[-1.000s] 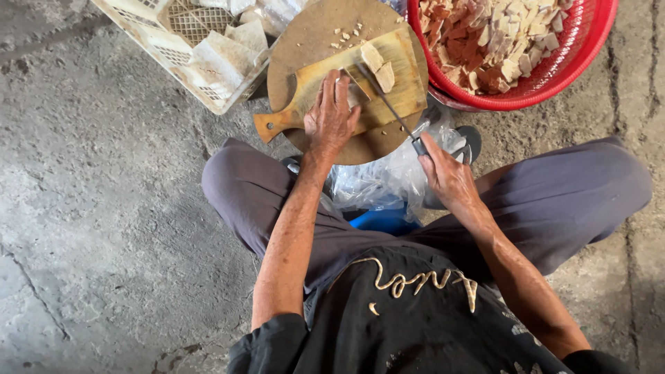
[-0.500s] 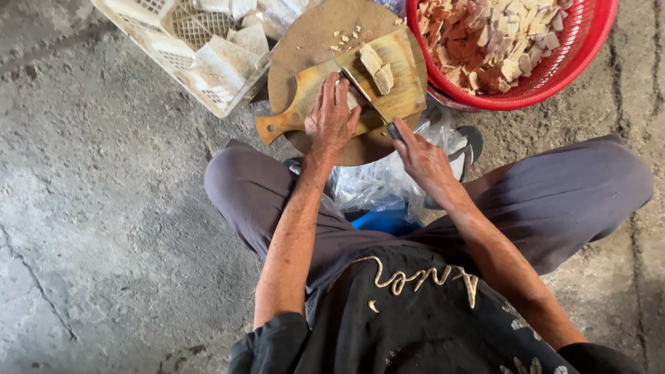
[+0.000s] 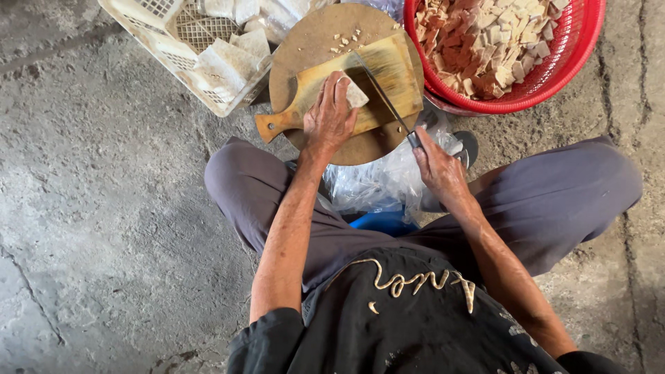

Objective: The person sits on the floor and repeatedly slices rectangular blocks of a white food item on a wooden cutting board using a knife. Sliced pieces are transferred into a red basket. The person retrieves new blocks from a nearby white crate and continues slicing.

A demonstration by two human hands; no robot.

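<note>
Pressing a pale block [image 3: 356, 93] flat on the paddle-shaped cutting board [image 3: 388, 69], the left hand [image 3: 330, 118] keeps its fingers [image 3: 341, 88] close together on top, just beside the knife [image 3: 385, 101]. The block lies near the board's middle; most of it is hidden under the hand, so its long axis cannot be told. The knife's long axis runs diagonally, tip toward the far left and handle toward the person, where the right hand [image 3: 438, 166] has its fingers clamped around it. The blade's nearness to the left fingertips looks like the main risk: a slip could nick them. The board rests on a round wooden block [image 3: 305, 48] and might shift under pressure. A red basket [image 3: 554, 76] of cut pieces and a white crate [image 3: 173, 62] sit beyond on the concrete floor [image 3: 104, 208].
</note>
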